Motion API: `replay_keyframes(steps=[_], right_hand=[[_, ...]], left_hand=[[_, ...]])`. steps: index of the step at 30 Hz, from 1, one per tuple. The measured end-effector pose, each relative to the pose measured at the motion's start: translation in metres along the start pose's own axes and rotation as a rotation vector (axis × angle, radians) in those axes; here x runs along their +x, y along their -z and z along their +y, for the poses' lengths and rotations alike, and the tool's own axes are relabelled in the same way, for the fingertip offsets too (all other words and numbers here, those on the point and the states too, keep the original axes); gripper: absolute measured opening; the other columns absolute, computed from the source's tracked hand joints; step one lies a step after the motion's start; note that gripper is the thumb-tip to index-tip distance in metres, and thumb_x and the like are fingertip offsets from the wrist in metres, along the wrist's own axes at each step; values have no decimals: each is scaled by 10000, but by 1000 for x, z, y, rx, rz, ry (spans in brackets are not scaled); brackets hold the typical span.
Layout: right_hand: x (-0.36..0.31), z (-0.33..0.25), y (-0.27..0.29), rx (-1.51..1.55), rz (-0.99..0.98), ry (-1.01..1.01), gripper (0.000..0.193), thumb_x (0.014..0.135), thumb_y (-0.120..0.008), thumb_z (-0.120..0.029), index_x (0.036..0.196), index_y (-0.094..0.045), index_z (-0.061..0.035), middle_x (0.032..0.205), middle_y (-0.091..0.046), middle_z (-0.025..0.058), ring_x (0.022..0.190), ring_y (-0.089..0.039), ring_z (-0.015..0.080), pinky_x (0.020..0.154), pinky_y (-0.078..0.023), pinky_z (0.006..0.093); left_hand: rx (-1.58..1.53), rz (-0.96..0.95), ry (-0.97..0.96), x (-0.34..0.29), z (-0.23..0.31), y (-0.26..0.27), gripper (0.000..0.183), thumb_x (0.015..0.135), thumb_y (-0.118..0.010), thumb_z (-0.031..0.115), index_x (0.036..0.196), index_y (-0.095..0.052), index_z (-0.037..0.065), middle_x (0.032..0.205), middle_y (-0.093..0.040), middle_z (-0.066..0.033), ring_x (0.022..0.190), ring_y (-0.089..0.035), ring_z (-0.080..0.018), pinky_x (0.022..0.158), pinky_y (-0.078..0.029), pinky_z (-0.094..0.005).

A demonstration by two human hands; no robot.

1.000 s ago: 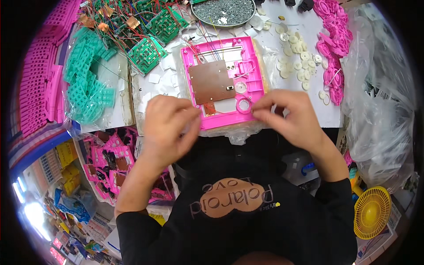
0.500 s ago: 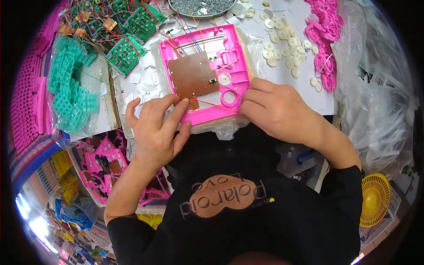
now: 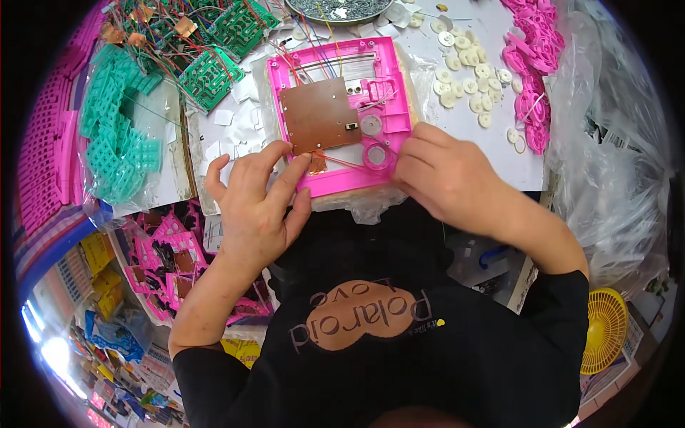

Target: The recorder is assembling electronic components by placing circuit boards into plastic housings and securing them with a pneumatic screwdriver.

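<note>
A pink plastic housing (image 3: 335, 187) lies in front of me on a padded, plastic-wrapped block. In it sits a brown circuit board (image 3: 321, 114) with a small slide switch. Below the board's lower edge is a small copper-coloured plate (image 3: 317, 165). Thin red wires (image 3: 339, 161) run from there to the right, past a pink ring (image 3: 376, 155). My left hand (image 3: 253, 203) has its fingers apart, the index fingertip pressing at the board's lower edge by the wires. At the housing's right edge, my right hand (image 3: 449, 175) is closed on the wires' far end; its fingertips are partly hidden.
Green circuit boards (image 3: 210, 77) with wires and teal keypad pieces (image 3: 118, 135) lie to the left. At the back stands a metal tray (image 3: 339, 11) of small parts. White discs (image 3: 467, 82), pink parts (image 3: 528, 78) and clear plastic bags (image 3: 614, 157) lie to the right.
The whole view has shifted slightly, with the table things now a little further right. Both hands stay in nearly the same places on the housing.
</note>
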State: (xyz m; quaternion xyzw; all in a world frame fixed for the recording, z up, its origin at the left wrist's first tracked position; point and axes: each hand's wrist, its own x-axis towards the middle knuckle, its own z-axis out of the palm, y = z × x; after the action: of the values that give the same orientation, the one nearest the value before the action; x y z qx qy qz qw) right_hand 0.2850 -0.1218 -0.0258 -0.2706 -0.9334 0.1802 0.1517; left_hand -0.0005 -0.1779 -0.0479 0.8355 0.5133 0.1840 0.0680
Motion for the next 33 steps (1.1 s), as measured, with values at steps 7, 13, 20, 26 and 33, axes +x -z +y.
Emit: replay_keyframes(steps=[7,13,20,26,33], right_hand=[[-25,17,-26,262,255,-105,232,710,-851,-95,851,-667,-84,1296,-649,101,1071,-498,317,978,-394,433],[-33,14,-37,300,336,-180,233,697,-858,-102,864,-695,-97,1273,-641,88,1102,-478,313,988,-379,425],[-38,13,-33,275,357,-221,217,726,-860,-109,924,-771,-108,1095,-631,38,1011,-489,257,846,-419,365],[-37,15,-17,494,225,-306,148,774,-799,-47,915,-777,-83,827,-595,23,827,-516,209,740,-421,329],[-22,7,-4,429,91,-456,51,822,-748,-99,848,-709,-79,752,-632,55,739,-577,251,709,-471,366]], left_hand=[[-4,-42,6,-2,-3,7,444,782,-766,179,1221,-705,165,1247,-612,-47,968,-590,-200,1052,-305,-492],[-154,-30,-140,7,23,-8,571,751,-789,213,1308,-671,178,1240,-609,-31,971,-567,-212,1018,-314,-505],[-168,-106,-280,28,49,-24,641,739,-797,266,1351,-645,153,1240,-612,10,1005,-567,-206,1035,-303,-531],[-115,-109,-313,27,49,-27,609,741,-797,266,1325,-665,156,1240,-615,20,1000,-574,-191,1046,-292,-549],[-58,-72,-329,27,53,-30,591,733,-790,252,1300,-675,132,1232,-612,29,1000,-569,-179,1031,-309,-532]])
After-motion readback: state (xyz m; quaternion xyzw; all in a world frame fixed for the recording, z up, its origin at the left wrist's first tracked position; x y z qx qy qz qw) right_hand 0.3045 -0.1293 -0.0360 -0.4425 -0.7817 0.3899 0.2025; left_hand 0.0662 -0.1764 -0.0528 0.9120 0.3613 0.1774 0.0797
